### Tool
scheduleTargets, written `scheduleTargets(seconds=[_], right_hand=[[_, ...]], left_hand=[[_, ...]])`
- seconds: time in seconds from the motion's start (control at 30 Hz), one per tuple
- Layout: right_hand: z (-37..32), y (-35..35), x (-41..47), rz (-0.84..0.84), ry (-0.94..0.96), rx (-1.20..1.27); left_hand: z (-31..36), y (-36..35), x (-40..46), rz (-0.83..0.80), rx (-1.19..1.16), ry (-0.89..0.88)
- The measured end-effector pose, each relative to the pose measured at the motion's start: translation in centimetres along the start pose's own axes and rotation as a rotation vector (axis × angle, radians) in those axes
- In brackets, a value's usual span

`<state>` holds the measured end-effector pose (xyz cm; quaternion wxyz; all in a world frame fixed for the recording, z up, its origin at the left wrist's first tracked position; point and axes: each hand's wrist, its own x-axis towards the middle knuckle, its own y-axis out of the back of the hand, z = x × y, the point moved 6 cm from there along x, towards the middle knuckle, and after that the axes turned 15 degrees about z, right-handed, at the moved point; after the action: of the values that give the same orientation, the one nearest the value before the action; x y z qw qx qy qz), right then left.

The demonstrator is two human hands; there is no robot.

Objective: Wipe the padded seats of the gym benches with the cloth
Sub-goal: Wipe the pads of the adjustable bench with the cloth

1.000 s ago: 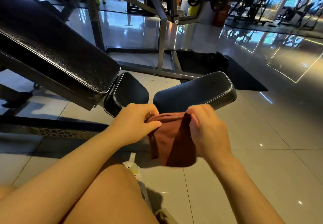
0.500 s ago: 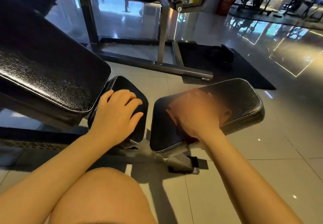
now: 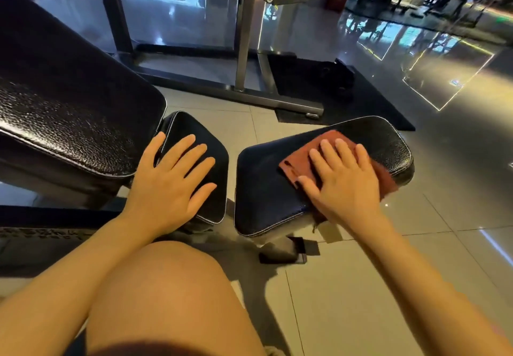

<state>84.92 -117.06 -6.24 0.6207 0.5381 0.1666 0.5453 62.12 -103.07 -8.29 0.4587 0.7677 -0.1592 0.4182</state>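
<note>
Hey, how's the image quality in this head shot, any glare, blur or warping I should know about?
Head view: both hands and the rust-brown cloth are sharp; bright window glare streaks the glossy tiled floor; wide-angle warping bends the grey metal frame post; the far gym equipment is dim and soft; the black padded seat shows small highlights.

A narrow gap is separating the small pad (image 3: 200,144) from the seat (image 3: 383,139); the backrest (image 3: 69,100) is blocking at nine o'clock, bare floor (image 3: 361,286) lying at five.
</note>
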Motion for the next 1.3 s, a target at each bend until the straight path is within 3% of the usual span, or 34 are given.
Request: scheduleTargets(seconds=[0.13,0.27,0.37,0.6,0.83,0.97,1.07,1.2,1.3], right_hand=[[10.0,1.0,1.6,-0.012,-0.304,0.012],[7.8,-0.2,3.2,-0.023,-0.397,-0.053],[3.2,-1.5,5.3,-0.081,-0.261,-0.11],[-9.6,-5.6,6.7,-0.245,0.029,0.027],[-14.6,-3.6,-1.3,-0.199,0.268,0.121],[-11.1,-2.7,-5.8,-0.065,0.435,0.15],[-4.8,-1.5,-6.7,0.148,0.478,0.195],[5.6,0.1,-4.5,0.28,0.214,0.146],[7.7,0.2,-3.2,0.345,-0.036,0.188]], left_hand=[[0.4,-0.2,-0.1,0.067,0.02,0.048],[0.8,0.0,-0.1,0.118,0.033,0.048],[0.9,0.0,-0.1,0.135,0.026,0.042],[0.7,0.1,-0.3,0.216,0.02,0.03],[0.5,0.1,-0.4,0.224,0.017,0.019],[0.4,0.1,-0.4,0.22,0.018,0.027],[0.4,0.1,-0.4,0.213,0.012,0.031],[0.5,0.2,-0.5,0.212,0.007,0.031],[0.6,0.3,-0.5,0.208,0.008,0.034]])
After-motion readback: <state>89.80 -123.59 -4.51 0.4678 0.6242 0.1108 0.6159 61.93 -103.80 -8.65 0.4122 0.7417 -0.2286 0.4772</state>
